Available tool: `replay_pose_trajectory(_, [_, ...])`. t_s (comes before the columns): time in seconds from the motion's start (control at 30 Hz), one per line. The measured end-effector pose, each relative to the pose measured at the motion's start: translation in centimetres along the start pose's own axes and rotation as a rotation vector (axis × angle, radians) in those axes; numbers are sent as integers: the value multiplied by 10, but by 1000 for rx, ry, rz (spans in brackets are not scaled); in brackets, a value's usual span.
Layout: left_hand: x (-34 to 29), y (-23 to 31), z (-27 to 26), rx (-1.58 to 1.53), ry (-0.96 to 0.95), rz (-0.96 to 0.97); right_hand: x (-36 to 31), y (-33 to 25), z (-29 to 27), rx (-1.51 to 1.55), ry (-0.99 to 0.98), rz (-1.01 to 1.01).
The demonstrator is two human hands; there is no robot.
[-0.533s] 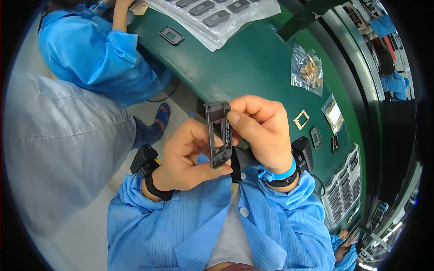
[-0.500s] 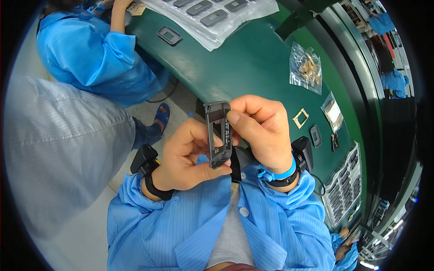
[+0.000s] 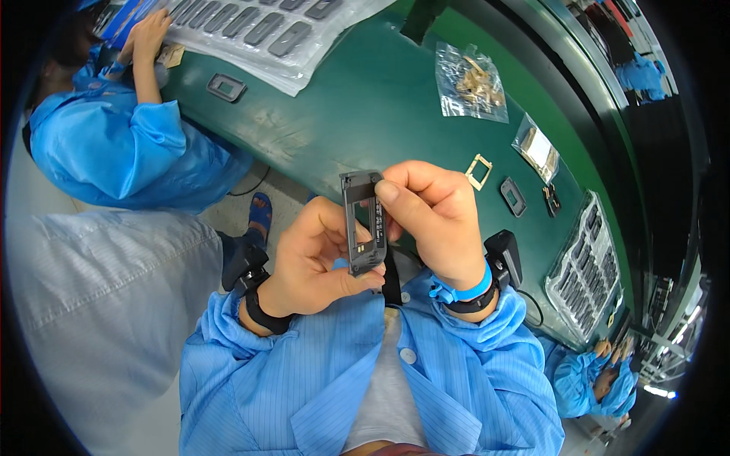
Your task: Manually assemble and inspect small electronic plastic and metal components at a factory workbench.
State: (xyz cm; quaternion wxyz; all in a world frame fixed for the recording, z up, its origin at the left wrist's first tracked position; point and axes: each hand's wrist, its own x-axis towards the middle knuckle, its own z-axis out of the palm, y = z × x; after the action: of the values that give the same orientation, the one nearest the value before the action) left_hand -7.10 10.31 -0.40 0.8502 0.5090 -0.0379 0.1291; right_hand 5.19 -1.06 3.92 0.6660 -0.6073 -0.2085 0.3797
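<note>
Fingers of the left hand [image 3: 315,262] are wrapped behind a black rectangular frame [image 3: 377,222], with the thumb pressed at its lower end; its upper right corner is pinched by the right hand [image 3: 437,209]. The frame is held before the torso, beside the near edge of the green table [image 3: 327,137]. Open surface is left between that edge and the bag of gold-coloured parts [image 3: 473,85] toward the far edge.

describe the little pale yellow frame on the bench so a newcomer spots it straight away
On the green bench, look just beyond the right hand. The pale yellow frame lies there, left of a dark grey frame. Its thin, open, angular outline and pale colour set it apart from that thicker, rounded neighbour.
</note>
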Motion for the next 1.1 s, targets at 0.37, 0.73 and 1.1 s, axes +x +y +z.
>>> replay_pose_trajectory(0.37, [24, -26, 15, -241, -99, -175, -30, 14, -35, 242, 82, 77])
replay_pose_trajectory(0.73, [45, -32, 19, -286, -170, -310, -62, 35, -74, 583, 0, 73])
replay_pose_trajectory(1.1, [52, -32, 38, -93, -246, -424, -78, 48, -79, 517, -37, 105])
